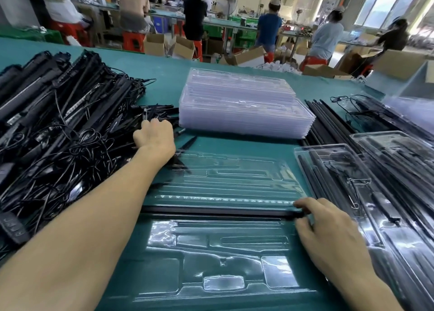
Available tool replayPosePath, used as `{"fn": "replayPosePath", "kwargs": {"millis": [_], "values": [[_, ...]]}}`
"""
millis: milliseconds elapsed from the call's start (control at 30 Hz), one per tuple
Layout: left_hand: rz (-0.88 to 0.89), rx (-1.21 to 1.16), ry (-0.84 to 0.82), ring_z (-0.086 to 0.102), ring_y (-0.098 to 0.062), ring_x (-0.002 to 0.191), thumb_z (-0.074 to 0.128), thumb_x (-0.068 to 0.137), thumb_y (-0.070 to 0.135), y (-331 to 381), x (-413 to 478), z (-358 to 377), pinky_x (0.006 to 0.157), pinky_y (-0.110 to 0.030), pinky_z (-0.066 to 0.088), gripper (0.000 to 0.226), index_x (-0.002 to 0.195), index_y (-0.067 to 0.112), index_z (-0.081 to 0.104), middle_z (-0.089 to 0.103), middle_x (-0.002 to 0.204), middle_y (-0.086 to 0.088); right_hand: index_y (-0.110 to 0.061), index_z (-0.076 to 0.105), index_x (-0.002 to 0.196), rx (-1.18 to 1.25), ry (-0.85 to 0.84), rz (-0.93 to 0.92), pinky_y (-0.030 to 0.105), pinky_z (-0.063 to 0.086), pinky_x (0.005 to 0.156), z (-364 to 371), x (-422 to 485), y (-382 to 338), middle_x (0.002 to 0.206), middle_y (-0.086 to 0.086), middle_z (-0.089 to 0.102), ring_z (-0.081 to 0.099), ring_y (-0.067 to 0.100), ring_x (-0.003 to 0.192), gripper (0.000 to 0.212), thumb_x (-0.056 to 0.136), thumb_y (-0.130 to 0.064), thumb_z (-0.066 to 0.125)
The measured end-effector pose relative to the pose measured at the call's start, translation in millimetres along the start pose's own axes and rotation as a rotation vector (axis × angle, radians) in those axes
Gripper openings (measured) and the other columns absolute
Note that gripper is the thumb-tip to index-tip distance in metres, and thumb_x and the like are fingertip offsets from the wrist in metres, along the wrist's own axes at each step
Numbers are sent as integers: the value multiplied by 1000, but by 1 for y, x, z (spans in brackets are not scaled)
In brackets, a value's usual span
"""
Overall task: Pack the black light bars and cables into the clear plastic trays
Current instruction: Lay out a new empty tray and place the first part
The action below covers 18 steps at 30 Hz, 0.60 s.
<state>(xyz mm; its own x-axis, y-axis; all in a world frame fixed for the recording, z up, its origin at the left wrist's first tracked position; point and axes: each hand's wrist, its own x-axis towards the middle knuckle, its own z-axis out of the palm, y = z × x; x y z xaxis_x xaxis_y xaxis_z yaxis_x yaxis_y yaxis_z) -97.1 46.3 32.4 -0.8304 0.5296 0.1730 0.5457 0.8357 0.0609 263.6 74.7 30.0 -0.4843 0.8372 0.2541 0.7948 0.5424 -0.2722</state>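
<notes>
An open clear plastic tray [225, 247] lies on the green table right in front of me. A black light bar [211, 210] lies across its middle. My right hand [328, 228] pinches the bar's right end between thumb and fingers. My left hand [156, 138] reaches out to the edge of a big heap of black light bars and cables [58, 122] on the left, its fingers curled on small black pieces there; what it holds is hidden.
A stack of empty clear trays [244, 106] stands behind the open tray. Loose black bars [328, 120] and filled trays [375, 193] lie on the right. A black remote [11, 226] sits at the left edge. People work at benches in the background.
</notes>
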Motion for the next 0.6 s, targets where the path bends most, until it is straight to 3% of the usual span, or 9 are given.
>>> {"fn": "replayPosePath", "kwargs": {"millis": [133,200,300,433,533,600], "values": [[206,-5,341,49,-31,110,59,96,40,6,-24,-9,83,-43,40,31,114,14,63,53,120,-9,-26,64,116,35,30,0,34,40,67,4,2,4,97,-4,61,59,25,83,31,87,-16,59],[382,1,415,50,-28,110,54,97,45,19,-49,-22,88,-40,38,31,114,21,64,59,116,-3,-25,62,121,101,54,-16,35,43,69,4,2,5,100,-6,57,57,20,83,32,90,-18,57],[647,-123,310,55,-23,108,48,99,47,42,-101,-42,88,-38,34,27,113,28,59,67,110,4,-27,56,129,248,110,-100,34,48,69,-1,3,7,97,-14,52,55,5,78,37,93,-34,52],[848,-254,39,55,-22,105,50,97,51,47,-159,-55,87,-37,36,26,108,29,58,67,108,5,-48,45,136,409,43,-302,16,45,68,-10,4,5,103,-26,52,56,1,85,48,89,-44,54],[883,-357,-112,56,-20,102,55,94,50,35,-182,-56,88,-39,43,24,105,29,60,67,104,6,-44,65,116,500,-50,-455,8,43,74,-12,3,6,101,-21,60,61,5,87,31,86,-39,61],[886,-391,-174,57,-19,101,57,93,50,29,-193,-50,87,-39,45,24,104,30,61,67,103,7,-36,74,102,491,-106,-493,14,46,70,-9,2,6,91,-17,67,64,5,82,20,84,-33,68]]}}
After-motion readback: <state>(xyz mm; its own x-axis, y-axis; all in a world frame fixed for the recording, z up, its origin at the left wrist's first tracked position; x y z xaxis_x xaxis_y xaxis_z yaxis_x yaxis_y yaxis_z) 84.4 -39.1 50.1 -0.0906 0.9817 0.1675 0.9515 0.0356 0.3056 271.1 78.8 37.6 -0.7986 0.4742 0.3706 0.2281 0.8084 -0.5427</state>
